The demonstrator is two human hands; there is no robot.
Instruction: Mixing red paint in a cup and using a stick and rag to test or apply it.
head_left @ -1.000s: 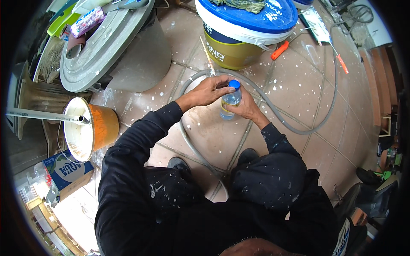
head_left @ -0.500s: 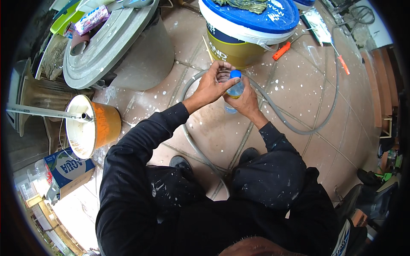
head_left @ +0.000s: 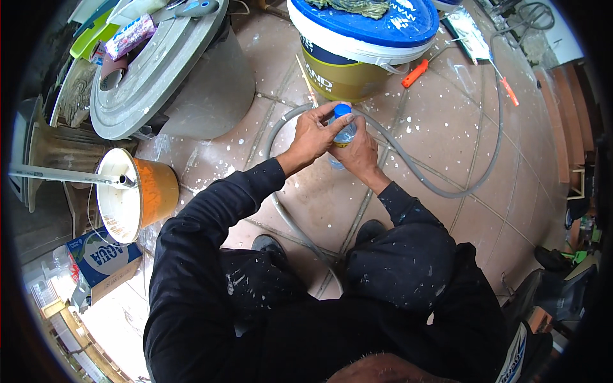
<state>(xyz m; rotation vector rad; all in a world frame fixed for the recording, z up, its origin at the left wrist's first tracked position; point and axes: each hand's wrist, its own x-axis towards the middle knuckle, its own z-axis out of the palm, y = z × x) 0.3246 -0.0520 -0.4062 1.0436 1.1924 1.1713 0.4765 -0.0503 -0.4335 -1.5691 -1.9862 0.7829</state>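
Observation:
A clear plastic bottle (head_left: 345, 135) with a blue cap (head_left: 342, 110) and a yellowish label band is held upright between my hands, over the tiled floor. My right hand (head_left: 361, 152) wraps around its body from the right. From the left, my left hand (head_left: 311, 136) closes around the top, with thumb and fingers at the cap and neck. The bottle's lower end shows below the fingers; its far side is hidden.
A grey hose (head_left: 408, 159) loops over the paint-spotted tiles (head_left: 319, 198). Ahead stands a paint bucket with a blue lid (head_left: 408, 29); left are a grey lidded bin (head_left: 220, 89), an orange bucket (head_left: 158, 191) and a blue carton (head_left: 105, 258). Orange-handled roller tools (head_left: 416, 74) lie at far right.
My hands and the bottle have shifted slightly left. The left fingers have closed in around the cap and neck. The whole view has also moved a little.

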